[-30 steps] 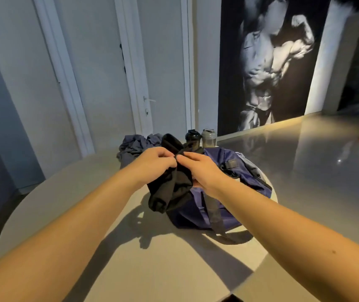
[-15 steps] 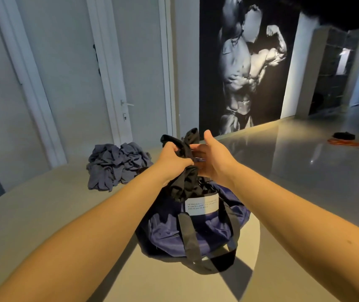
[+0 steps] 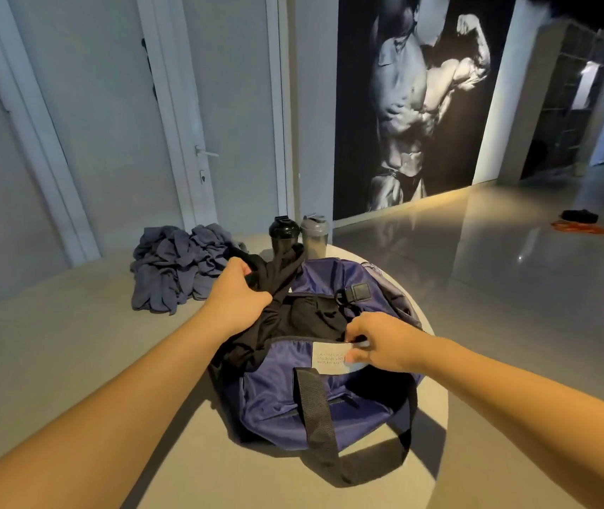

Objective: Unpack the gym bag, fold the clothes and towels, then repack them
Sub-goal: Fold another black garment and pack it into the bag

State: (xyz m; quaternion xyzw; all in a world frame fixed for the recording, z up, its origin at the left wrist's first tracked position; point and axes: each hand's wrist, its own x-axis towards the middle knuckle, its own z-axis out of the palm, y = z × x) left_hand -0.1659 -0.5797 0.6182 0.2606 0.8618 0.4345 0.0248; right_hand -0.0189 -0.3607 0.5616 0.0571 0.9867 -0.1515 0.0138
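Left hand (image 3: 236,301) grips the black garment (image 3: 278,284), fingers curled round it, its lower end buried in the navy gym bag (image 3: 282,394) on the desk (image 3: 73,361). Right hand (image 3: 377,343) pinches the bag's rim, fingertips hidden. Label (image 3: 330,358) unreadable.

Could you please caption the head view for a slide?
Left hand grips a black garment at the open navy gym bag; right hand pinches its rim.

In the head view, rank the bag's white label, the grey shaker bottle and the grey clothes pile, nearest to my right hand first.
1. white label, on the bag front, at the right hand.
2. grey shaker bottle, behind the bag.
3. grey clothes pile, back left on the table.
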